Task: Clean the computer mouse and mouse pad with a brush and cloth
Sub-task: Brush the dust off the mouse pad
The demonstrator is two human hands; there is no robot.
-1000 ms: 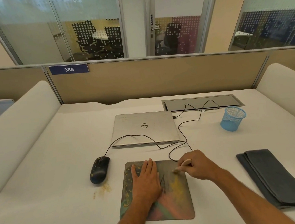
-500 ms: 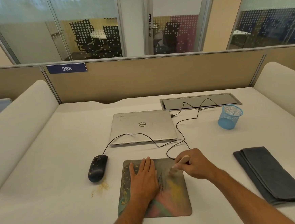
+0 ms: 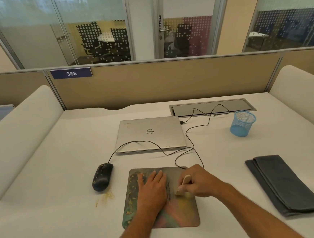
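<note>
A multicoloured mouse pad (image 3: 180, 213) lies near the front of the white desk, speckled with yellowish crumbs along its left side. My left hand (image 3: 152, 188) presses flat on the pad with straight fingers. My right hand (image 3: 198, 183) grips a small wooden-handled brush (image 3: 184, 186), its bristles touching the pad's right half. A black wired mouse (image 3: 102, 176), also crumb-speckled, sits on the desk left of the pad. A folded dark grey cloth (image 3: 283, 184) lies to the right.
A shut silver laptop (image 3: 149, 133) sits behind the pad, the mouse cable (image 3: 188, 133) looping past it. A blue mesh cup (image 3: 242, 123) stands at the back right beside a cable hatch (image 3: 212, 107). Crumbs (image 3: 106, 195) lie on the desk below the mouse.
My right hand has drawn the brush toward me across the pad's right half. My left hand stays flat on the pad.
</note>
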